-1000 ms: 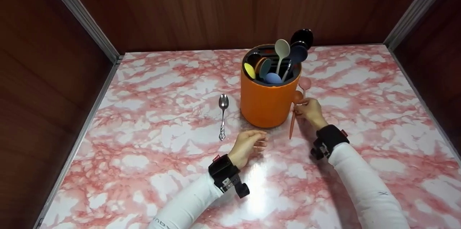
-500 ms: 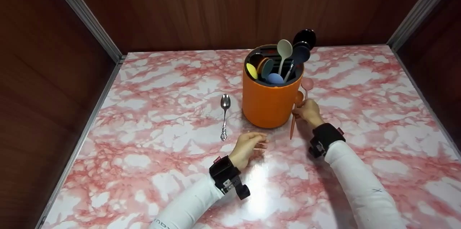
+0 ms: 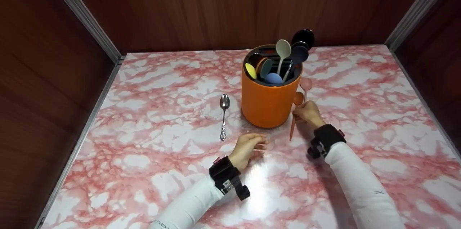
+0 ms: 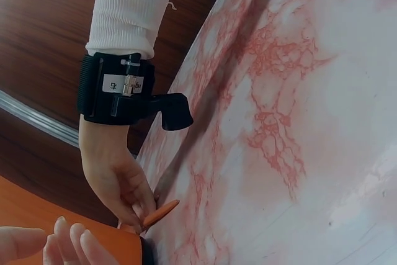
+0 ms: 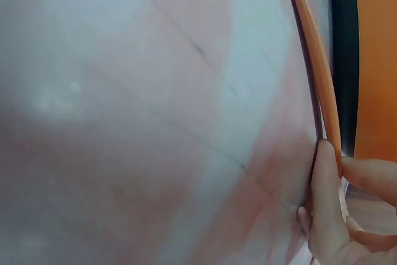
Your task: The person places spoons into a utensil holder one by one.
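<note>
My right hand (image 3: 308, 112) pinches the handle of an orange-brown spoon (image 3: 292, 130) lying just right of the orange utensil holder (image 3: 268, 108). Its rounded bowl (image 3: 298, 98) shows beyond my fingers. Seen from the right wrist, thumb and finger meet on the handle (image 5: 319, 60), which lies low over the table by the holder's dark base. My left hand (image 3: 246, 148) hovers in front of the holder, fingers loosely bent, holding nothing. A pink spoon (image 3: 306, 84) lies behind my right hand, its handle partly hidden by it.
The holder carries several upright spoons, among them a cream one (image 3: 283, 48), a yellow one (image 3: 250, 71) and a blue one (image 3: 273, 78). To its left a silver spoon (image 3: 224, 103) lies on the pink marbled table (image 3: 144, 142). Brown panels (image 3: 216, 9) wall the table in.
My right fingers have drawn in around the orange-brown spoon's handle, and the wrist has shifted slightly. The left hand and the holder stay in place.
</note>
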`<state>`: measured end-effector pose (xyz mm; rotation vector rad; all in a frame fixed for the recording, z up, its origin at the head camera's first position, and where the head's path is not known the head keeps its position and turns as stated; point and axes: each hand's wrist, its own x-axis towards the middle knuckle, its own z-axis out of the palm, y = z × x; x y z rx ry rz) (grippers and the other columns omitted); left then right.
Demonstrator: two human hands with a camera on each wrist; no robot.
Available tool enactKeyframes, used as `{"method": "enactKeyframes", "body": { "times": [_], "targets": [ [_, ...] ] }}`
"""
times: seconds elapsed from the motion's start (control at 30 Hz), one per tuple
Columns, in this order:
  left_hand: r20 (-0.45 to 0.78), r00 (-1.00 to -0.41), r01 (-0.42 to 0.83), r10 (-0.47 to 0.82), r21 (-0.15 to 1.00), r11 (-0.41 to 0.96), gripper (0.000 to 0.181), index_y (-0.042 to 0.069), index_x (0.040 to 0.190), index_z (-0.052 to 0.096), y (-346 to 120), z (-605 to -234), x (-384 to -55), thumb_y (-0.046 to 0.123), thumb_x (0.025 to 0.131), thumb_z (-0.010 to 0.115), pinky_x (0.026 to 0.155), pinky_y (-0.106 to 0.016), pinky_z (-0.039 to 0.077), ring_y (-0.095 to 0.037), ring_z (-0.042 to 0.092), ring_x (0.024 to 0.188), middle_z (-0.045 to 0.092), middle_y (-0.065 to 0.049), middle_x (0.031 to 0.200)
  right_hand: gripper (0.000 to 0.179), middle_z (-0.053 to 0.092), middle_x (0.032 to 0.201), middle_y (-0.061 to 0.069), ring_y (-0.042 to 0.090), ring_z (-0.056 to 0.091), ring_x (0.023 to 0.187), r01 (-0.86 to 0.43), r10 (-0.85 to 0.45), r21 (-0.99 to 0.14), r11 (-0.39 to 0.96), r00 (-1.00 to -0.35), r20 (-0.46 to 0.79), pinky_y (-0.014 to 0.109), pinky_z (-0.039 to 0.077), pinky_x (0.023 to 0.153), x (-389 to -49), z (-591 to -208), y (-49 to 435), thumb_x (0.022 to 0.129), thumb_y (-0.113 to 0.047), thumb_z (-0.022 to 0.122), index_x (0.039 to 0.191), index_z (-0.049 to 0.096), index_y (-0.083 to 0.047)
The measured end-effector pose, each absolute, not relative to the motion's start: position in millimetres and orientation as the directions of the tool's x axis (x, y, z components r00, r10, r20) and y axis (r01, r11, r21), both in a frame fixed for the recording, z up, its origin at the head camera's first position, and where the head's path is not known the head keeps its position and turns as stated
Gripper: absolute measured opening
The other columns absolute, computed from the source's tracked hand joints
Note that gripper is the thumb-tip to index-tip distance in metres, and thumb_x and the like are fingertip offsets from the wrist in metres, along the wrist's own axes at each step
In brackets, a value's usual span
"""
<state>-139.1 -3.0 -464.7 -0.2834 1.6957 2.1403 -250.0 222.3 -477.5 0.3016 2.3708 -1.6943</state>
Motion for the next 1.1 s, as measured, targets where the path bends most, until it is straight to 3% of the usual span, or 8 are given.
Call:
{"method": "enactKeyframes", "body": {
  "times": [0.43,0.7,1.1],
  "targets": [
    [-0.412,-0.89,-0.451,0.197,0.859,-0.243,0.023,-0.014,0.112,0.059,0.6,-470.5,-144.4,-0.003,0.092,0.054,0.07,-0.024,0.057,-0.015,0.059,0.071,0.066,-0.02,0.097,0.007,0.063,0.063,0.001,0.008,0.061,0.057,0.367,0.074,-0.93,0.012,-0.928,-0.365,0.022,0.058,0.059,-233.4,-477.9,234.8,0.09,0.006,0.054,0.092,0.059,0.011],
    [-0.436,-0.878,-0.474,0.197,0.849,-0.233,0.025,-0.014,0.115,0.058,5.9,-471.1,-147.7,-0.004,0.092,0.055,0.075,-0.028,0.058,-0.014,0.06,0.071,0.067,-0.02,0.098,0.009,0.065,0.067,0.004,0.01,0.063,0.062,0.334,-0.041,-0.93,-0.155,-0.943,-0.331,0.021,0.059,0.065,-220.2,-472.3,239.3,0.093,0.008,0.051,0.09,0.06,0.008],
    [-0.455,-0.86,-0.499,0.23,0.843,-0.198,0.019,-0.014,0.105,0.06,20.1,-474.9,-149.1,-0.008,0.088,0.056,0.075,-0.028,0.059,-0.013,0.061,0.068,0.067,-0.018,0.092,0.009,0.067,0.081,0.006,0.012,0.064,0.071,0.367,-0.092,-0.914,-0.172,-0.93,-0.356,0.025,0.059,0.073,-202.8,-461.0,230.6,0.096,0.002,0.053,0.094,0.061,0.005]
  ]
}}
